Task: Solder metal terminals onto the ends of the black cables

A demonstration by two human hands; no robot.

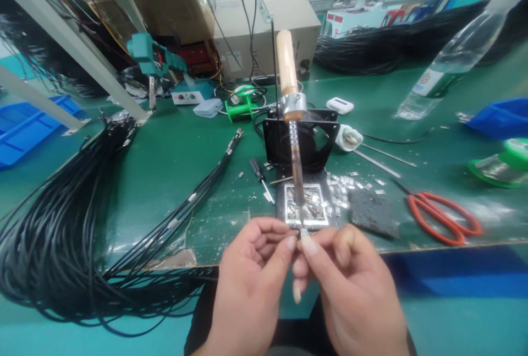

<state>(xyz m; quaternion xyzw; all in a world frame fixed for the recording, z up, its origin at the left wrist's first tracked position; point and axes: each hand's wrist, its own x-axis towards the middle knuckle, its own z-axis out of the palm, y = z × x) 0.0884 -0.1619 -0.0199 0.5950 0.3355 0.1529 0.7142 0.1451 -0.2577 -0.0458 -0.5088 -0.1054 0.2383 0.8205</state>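
Observation:
My left hand [251, 279] and my right hand [350, 284] meet at the table's near edge, fingertips pinched together on a small metal connector [303, 231]. The connector touches the tip of a soldering iron [293, 141] with a wooden handle, which is clamped in a stand and slopes down towards me. Under the tip lies a small black tray [307, 204] of shiny metal pieces. A black cable [173, 224] runs from my left hand towards the big bundle on the left.
A large coil of black cables [53, 235] fills the left of the green table. Red-handled scissors [443, 213] lie right of a dark sponge [373, 213]. A small black fan [301, 138], a screwdriver [259, 177], a clear bottle [449, 59] and blue bins [501, 116] stand around.

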